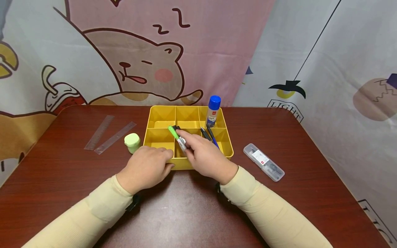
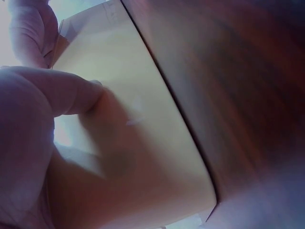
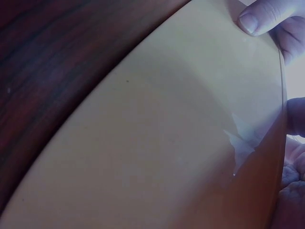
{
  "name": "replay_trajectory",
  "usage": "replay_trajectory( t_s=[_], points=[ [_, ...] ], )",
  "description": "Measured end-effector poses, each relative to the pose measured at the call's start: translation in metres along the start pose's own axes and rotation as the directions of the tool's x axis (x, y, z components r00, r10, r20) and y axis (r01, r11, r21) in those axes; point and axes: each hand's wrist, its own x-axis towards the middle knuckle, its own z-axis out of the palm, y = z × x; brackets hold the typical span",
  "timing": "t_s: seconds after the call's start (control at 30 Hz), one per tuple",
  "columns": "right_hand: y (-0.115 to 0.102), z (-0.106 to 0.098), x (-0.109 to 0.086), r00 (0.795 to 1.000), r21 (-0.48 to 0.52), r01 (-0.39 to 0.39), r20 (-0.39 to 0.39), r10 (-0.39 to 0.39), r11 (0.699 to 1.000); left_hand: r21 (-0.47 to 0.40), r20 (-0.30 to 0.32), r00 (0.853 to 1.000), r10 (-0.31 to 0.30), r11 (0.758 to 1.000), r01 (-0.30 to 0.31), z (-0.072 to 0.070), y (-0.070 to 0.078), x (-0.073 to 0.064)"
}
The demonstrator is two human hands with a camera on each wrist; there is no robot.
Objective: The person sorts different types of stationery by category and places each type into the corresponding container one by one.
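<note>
A right hand [image 1: 207, 156] pinches a green-capped marker [image 1: 177, 137] over a yellow tray [image 1: 159, 121] on a dark wooden table [image 1: 310, 144].

The marker lies slanted above the tray's front middle compartment, fingers curled round its white barrel. The left hand [image 1: 145, 168] grips the tray's front wall, thumb pressed against the outside in the left wrist view. 2 pens [image 1: 209, 135] lean in the front right compartment; a blue-capped glue bottle [image 1: 213, 111] stands upright in the back right one. Left of the tray sit a small green jar [image 1: 132, 142] and 2 clear rulers [image 1: 107, 135]; a clear plastic case [image 1: 264, 162] lies well apart on the right. Both wrist views are filled by the tray's wall.
</note>
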Motion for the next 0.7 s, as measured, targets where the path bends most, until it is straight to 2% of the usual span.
replay_trajectory(
  t_s=[0.7],
  points=[
    [-0.0015,-0.0010,0.0005,0.999,-0.009,-0.029,0.028,0.030,1.000,-0.001,0.000,1.000,0.000,1.000,0.000,0.0000,0.0000,0.0001]
  ],
)
